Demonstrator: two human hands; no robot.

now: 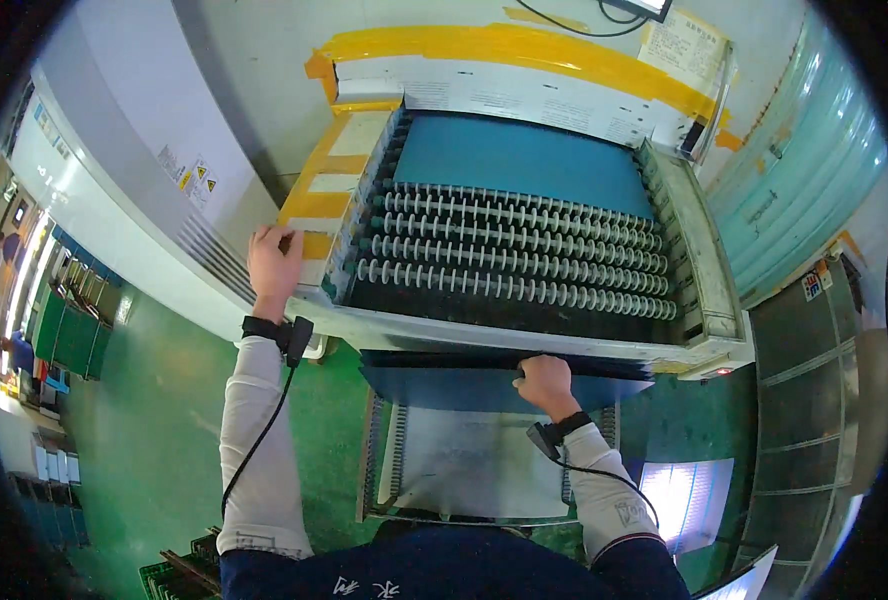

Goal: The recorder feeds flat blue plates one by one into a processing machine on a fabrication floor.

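In front of me stands a roller conveyor machine [516, 240] with rows of white disc rollers. A flat blue panel [524, 160] lies on its far rollers. My left hand [274, 262] is loosely closed at the machine's yellow-taped left side frame, with nothing seen in it. Below the machine's front edge, my right hand [546, 385] is closed on the upper edge of a dark blue panel [444, 386]. At least one more dark sheet shows right behind that panel. My right fingertips are partly hidden.
A metal rack [392, 450] with toothed sides stands below the panels, near my body. White cabinets [144, 180] rise at the left. Grey shelving [804, 400] and clear plastic curtain strips [804, 180] are at the right. A shiny sheet [689, 500] leans low on the right.
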